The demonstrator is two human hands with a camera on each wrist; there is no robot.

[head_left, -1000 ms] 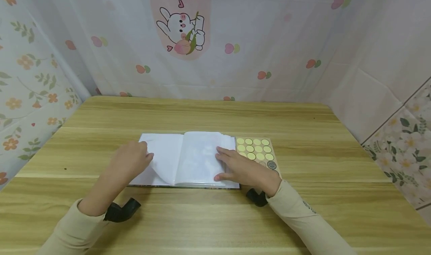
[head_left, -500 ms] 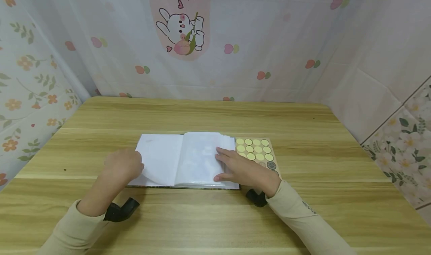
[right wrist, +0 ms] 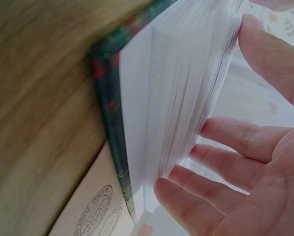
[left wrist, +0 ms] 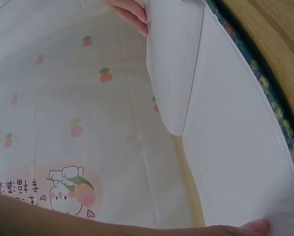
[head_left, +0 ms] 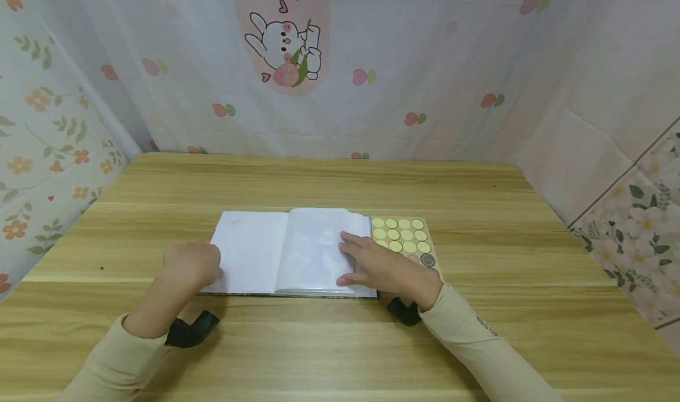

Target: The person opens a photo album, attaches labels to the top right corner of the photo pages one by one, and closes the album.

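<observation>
A photo album [head_left: 254, 242] with white pages and a dark patterned cover [right wrist: 107, 93] lies open on the table. My left hand [head_left: 191, 263] is at the lower left of the album, fingers curled, its thumb on the turned white page [left wrist: 235, 118] by the outer edge. The fingers under the thumb are hidden. My right hand [head_left: 377, 263] rests on the thick stack of pages [right wrist: 186, 93] on the right side, fingers spread and nearly straight along the page edges.
A sheet of round yellow stickers [head_left: 406, 234] with some dark printed circles sticks out from under the album's right side. Black curved pieces [head_left: 192, 329] are at both wrists. A patterned curtain [head_left: 435, 54] hangs behind the wooden table [head_left: 340, 355].
My left hand has moved down and to the left, bringing the turned page from raised to flat against the album's left side. My right hand has stayed in place.
</observation>
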